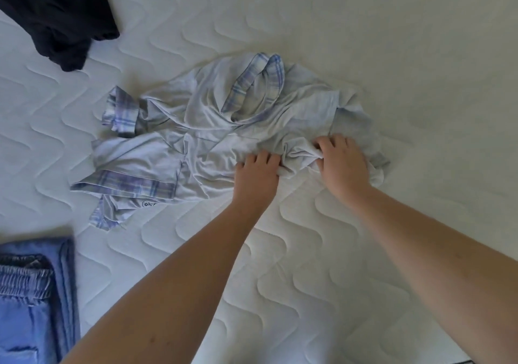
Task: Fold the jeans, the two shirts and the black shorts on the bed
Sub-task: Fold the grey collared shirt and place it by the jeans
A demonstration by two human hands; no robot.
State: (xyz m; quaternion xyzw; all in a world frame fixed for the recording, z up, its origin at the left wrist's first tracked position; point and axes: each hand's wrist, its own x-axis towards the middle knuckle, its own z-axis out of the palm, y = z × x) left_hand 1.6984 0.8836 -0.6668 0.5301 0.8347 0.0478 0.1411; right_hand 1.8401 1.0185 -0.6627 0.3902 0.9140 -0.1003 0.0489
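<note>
A pale blue shirt [207, 128] with plaid collar and cuffs lies crumpled in the middle of the white quilted bed [364, 41]. My left hand [256, 173] grips a bunch of its fabric at the near edge. Just to the right, my right hand [340, 159] pinches another fold of the same shirt. Black shorts [59, 16] lie heaped at the top left. Folded blue jeans [25, 302] sit at the bottom left on top of another blue garment [66, 279].
The mattress's near edge shows at the bottom right [437, 361].
</note>
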